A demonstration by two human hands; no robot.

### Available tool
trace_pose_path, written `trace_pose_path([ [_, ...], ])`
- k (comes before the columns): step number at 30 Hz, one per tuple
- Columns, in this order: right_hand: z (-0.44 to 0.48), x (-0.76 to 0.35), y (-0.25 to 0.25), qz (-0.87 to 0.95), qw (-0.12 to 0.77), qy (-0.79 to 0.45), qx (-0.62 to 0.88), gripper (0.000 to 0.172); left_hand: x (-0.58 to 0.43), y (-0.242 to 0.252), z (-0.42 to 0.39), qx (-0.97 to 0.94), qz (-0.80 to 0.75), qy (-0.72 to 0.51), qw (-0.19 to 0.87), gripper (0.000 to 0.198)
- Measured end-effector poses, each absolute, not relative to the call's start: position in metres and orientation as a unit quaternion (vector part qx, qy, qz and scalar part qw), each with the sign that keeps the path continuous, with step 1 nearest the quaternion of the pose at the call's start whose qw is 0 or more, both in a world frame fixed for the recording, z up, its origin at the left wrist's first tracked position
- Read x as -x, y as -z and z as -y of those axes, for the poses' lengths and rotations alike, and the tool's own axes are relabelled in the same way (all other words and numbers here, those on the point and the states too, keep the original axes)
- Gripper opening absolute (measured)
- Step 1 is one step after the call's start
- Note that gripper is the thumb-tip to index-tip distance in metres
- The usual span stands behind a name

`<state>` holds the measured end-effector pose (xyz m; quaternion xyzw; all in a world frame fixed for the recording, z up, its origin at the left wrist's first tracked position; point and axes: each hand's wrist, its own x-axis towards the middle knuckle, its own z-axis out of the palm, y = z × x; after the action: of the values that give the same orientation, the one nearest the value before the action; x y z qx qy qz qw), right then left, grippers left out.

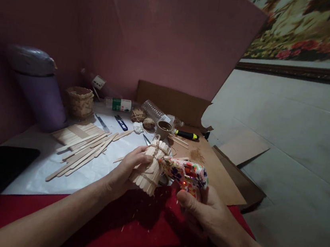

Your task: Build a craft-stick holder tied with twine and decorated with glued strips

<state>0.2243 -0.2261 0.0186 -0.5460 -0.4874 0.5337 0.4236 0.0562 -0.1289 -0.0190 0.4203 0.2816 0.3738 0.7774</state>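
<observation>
A bundle of wooden craft sticks (pixel 148 173), wrapped with brown twine near its top and bottom, is held tilted above the table's front edge. My left hand (pixel 131 165) grips it from the left, the thumb lying across the sticks. In my right hand (pixel 200 204) is a glue gun (pixel 184 172) with a flower pattern and a small lit orange light. Its nozzle points left and is at the twine on the upper part of the bundle; whether it touches cannot be told.
Loose craft sticks (pixel 86 154) lie on white paper (pixel 35 175) at the left. Behind are a purple tumbler (pixel 40 96), a woven basket (pixel 80 103), plastic bottles (pixel 153 110), twine balls (pixel 138 115), a small cup (pixel 164 128), a blue cutter (pixel 121 123) and a black-yellow knife (pixel 187 135).
</observation>
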Motion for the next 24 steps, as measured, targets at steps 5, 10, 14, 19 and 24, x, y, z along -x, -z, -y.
trace_pose_path([
  [5,0.2265,-0.2251,-0.0168,0.490,0.422,-0.546,0.532,0.042,-0.0555,0.0194,0.1295,-0.420,-0.277,-0.374,0.779,0.031],
  [10,0.2275,-0.2254,-0.0155,0.487,0.428,-0.536,0.541,0.042,-0.0554,0.0209,0.1294,-0.416,-0.280,-0.377,0.779,0.033],
  [14,0.2276,-0.2256,-0.0165,0.492,0.421,-0.541,0.537,0.041,-0.0555,0.0222,0.1283,-0.416,-0.277,-0.379,0.779,0.034],
  [19,0.2285,-0.2256,-0.0169,0.501,0.410,-0.549,0.528,0.042,-0.0553,0.0207,0.1290,-0.424,-0.288,-0.369,0.776,0.035],
  [24,0.2294,-0.2258,-0.0168,0.501,0.407,-0.541,0.540,0.046,-0.0552,0.0202,0.1290,-0.423,-0.287,-0.373,0.775,0.037],
])
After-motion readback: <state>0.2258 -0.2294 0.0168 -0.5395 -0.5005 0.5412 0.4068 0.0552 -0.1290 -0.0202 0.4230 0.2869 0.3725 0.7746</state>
